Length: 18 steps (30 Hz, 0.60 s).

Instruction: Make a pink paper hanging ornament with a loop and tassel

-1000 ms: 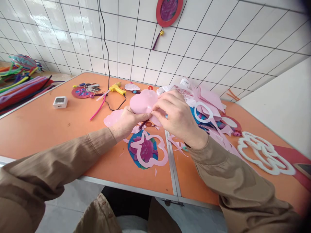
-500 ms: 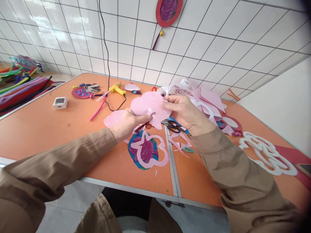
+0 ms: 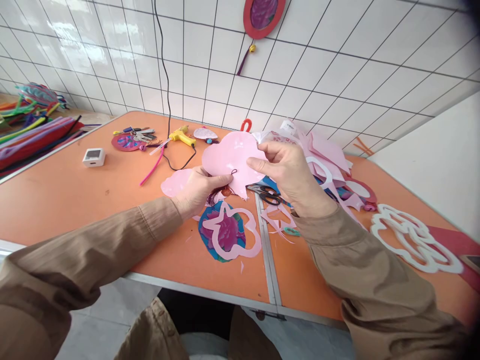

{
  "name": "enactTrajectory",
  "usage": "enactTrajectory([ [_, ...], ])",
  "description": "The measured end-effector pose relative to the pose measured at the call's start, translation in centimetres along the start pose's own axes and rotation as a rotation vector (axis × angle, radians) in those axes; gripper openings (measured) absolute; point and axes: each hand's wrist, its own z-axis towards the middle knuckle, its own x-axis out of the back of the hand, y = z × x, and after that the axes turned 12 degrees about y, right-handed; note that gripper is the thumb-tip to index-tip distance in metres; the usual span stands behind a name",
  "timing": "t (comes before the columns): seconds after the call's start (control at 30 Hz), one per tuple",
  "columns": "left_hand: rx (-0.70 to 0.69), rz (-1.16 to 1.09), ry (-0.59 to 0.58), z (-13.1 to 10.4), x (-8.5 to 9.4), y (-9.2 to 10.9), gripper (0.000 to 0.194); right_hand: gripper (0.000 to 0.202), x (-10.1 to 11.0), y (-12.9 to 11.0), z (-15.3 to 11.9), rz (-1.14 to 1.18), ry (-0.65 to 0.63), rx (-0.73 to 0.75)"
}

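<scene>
A glossy pink cut-out with a rounded, lobed outline (image 3: 234, 152) is held up above the table. My left hand (image 3: 197, 189) grips its lower left edge, the thumb pressing a thin dark cord loop on its face. A dark red tassel (image 3: 215, 196) and a reddish bead (image 3: 226, 191) hang just under that thumb. My right hand (image 3: 287, 172) pinches the right edge of the cut-out; a red loop (image 3: 246, 125) stands up behind its top edge. Below lie a pink outline frame (image 3: 255, 232) and a blue and purple flower piece (image 3: 227, 230).
Black-handled scissors (image 3: 269, 195) and pink scraps lie beside my right wrist. Farther back are a yellow glue gun (image 3: 182, 137) with its cord and a small white box (image 3: 94, 157). White cut-out frames (image 3: 412, 240) lie at the right, pipe cleaners (image 3: 33, 142) at the far left.
The pink cut-out has tilted up and its top edge is higher. The red loop behind it now stands higher. Both hands keep their hold, and the bead is more hidden.
</scene>
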Motion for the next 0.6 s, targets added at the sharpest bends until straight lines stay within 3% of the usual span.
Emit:
enactTrajectory([
  [0.1,0.001,0.022,0.023,0.1,0.1,-0.1,0.024,0.033,-0.3,-0.2,-0.1,0.115,-0.059,-0.158],
  [0.27,-0.011,0.039,0.045,0.1,0.1,-0.2,0.024,0.049,-1.2,0.6,-0.5,0.168,-0.036,-0.280],
  [0.4,-0.028,0.090,0.055,-0.2,-0.1,0.0,0.023,0.057,-1.8,1.3,-0.9,0.144,0.059,-0.259],
  [0.6,-0.044,0.098,0.073,-0.9,-0.5,0.7,0.025,0.049,-2.2,1.6,-1.4,0.095,0.106,-0.262],
])
